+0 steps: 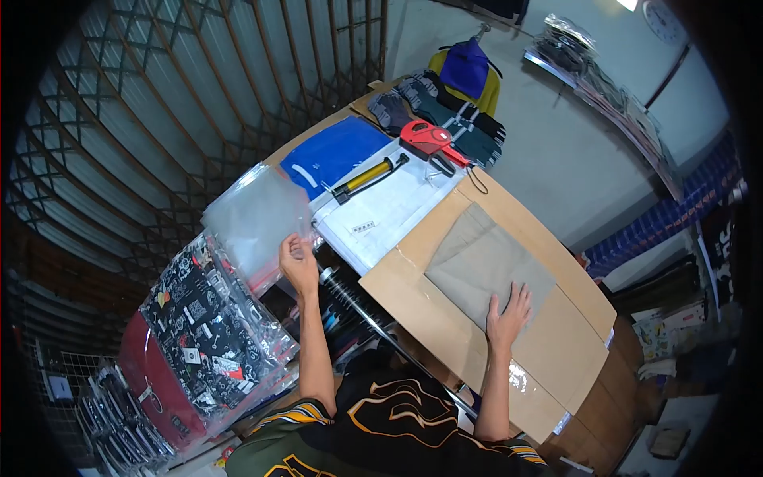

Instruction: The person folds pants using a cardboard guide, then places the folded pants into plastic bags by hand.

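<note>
My left hand (298, 264) is at the lower right edge of a stack of clear plastic bags (258, 219), its fingers curled in a pinch at the edge of a bag. My right hand (507, 316) lies flat with fingers spread on a folded beige-grey cloth garment (485, 262). That garment rests on a brown cardboard sheet (568, 350). Left of my left forearm lie bagged black printed garments (214, 326), partly on a dark red item (155, 381).
Beyond the cardboard, a white board (389, 211) holds a yellow-and-black hand pump (366, 181) and a red label gun (433, 143). A blue packet (338, 155) and folded dark clothes (457, 115) lie farther back. A folding metal gate (199, 79) stands at left.
</note>
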The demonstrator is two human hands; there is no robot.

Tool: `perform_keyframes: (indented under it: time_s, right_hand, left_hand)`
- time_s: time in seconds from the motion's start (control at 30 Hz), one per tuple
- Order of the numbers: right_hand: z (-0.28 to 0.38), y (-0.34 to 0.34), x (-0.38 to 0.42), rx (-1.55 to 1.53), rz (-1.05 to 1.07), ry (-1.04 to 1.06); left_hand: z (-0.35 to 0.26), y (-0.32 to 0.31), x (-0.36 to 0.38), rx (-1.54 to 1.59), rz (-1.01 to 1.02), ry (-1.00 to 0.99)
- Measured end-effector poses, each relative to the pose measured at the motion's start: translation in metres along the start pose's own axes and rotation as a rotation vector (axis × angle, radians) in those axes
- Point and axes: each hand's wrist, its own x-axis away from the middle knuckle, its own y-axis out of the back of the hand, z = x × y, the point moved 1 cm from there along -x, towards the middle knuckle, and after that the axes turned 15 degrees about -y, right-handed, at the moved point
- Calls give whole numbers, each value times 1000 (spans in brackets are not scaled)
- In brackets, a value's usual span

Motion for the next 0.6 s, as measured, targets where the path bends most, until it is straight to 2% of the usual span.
perform_keyframes:
  time_s: [0.1,0.13,0.23,0.4,0.47,0.6]
  right_hand:
    - [1,4,1,-19,4,-9]
    - [-2,3,1,-53,26,6]
    - [-6,11,6,-147,68,11]
    - [-24,38,22,-374,91,26]
    - [-37,58,26,-432,81,72]
    - [-75,98,22,-555,103,-9]
  left_hand:
    - [-62,-14,8,83,215,-35]
    - [-80,-17,12,96,231,-43]
    - [-135,-29,33,153,508,-160]
    - [-208,-50,95,309,733,-234]
    - [-235,-56,127,397,831,-205]
    - [-293,-63,193,481,986,-251]
